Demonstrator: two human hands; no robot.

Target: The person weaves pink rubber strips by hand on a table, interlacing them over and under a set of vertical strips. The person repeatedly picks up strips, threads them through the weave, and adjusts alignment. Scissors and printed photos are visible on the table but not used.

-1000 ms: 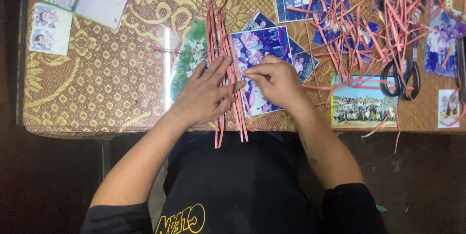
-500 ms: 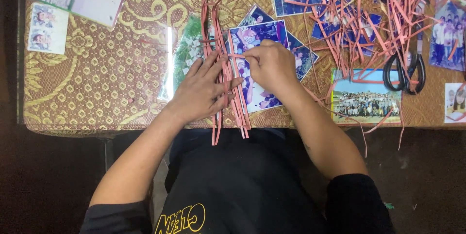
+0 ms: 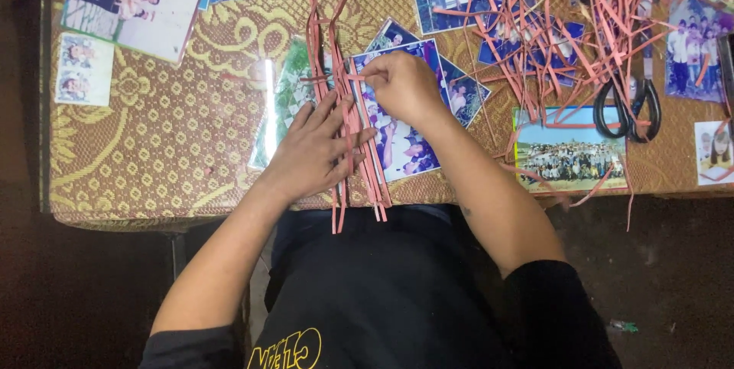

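gold patterned table (image 3: 176,132) | left hand (image 3: 313,151) flat, pressing red paper strips (image 3: 359,162) | right hand (image 3: 401,86) pinching one strip

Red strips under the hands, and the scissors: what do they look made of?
Red strips: likely thin matte paper; they curl and kink, pressed flat by the left hand, pinched by the right hand. Scissors: black handles, probably plastic; blades hidden under strips.

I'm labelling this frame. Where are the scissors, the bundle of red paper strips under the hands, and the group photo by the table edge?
scissors (image 3: 628,101): head view, on the black handles.
red paper strips (image 3: 372,185): head view, lower end of the bundle.
group photo (image 3: 569,156): head view, its middle.
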